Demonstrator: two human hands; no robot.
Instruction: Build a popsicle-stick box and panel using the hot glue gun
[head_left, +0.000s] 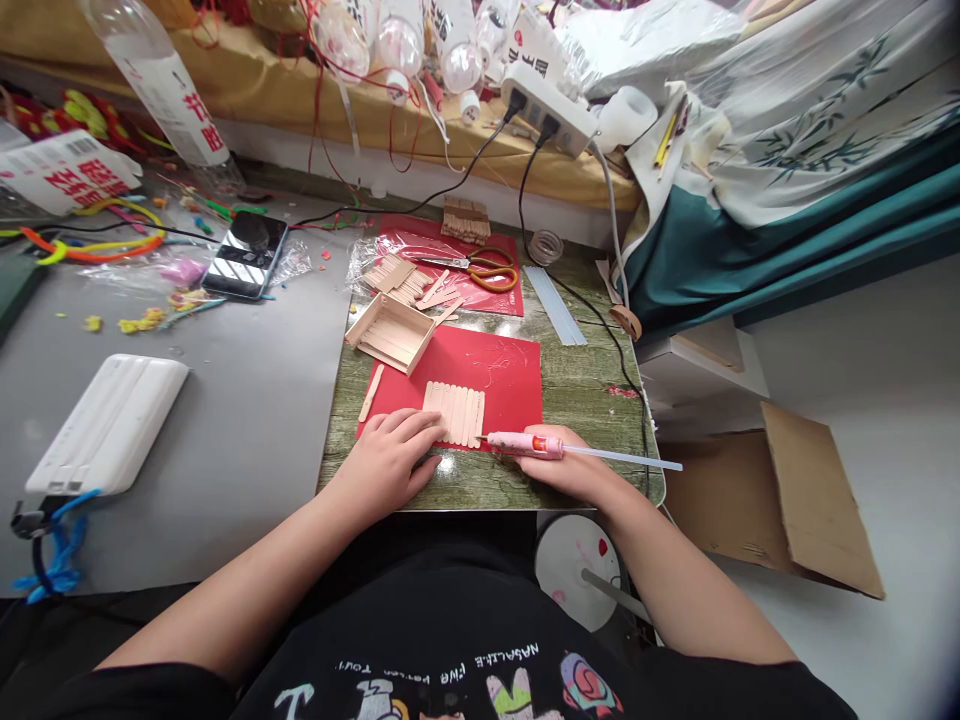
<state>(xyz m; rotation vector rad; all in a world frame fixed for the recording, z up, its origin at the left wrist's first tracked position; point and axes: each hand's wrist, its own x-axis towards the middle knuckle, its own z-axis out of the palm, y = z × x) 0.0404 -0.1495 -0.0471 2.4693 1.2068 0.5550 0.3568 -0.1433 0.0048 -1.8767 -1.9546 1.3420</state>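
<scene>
My right hand [556, 462] is closed around a pink hot glue gun [525, 445], a translucent glue stick [630, 459] jutting from its back end. The gun's nozzle points left, at the right edge of a flat panel of popsicle sticks [455, 412] laid side by side. My left hand [397, 452] lies flat, fingers out, its fingertips touching the panel's lower left part. Under the panel is a red sheet [510, 370]. One loose popsicle stick [371, 393] lies left of the panel. Behind stands an open box made of sticks [391, 333].
Scissors [491, 268], a pile of popsicle sticks [397, 280] and a stick bundle [466, 218] lie at the back. Spare glue sticks [555, 305] and a black cable [600, 310] are to the right. A phone [246, 255] and a white power bank [109, 425] lie left.
</scene>
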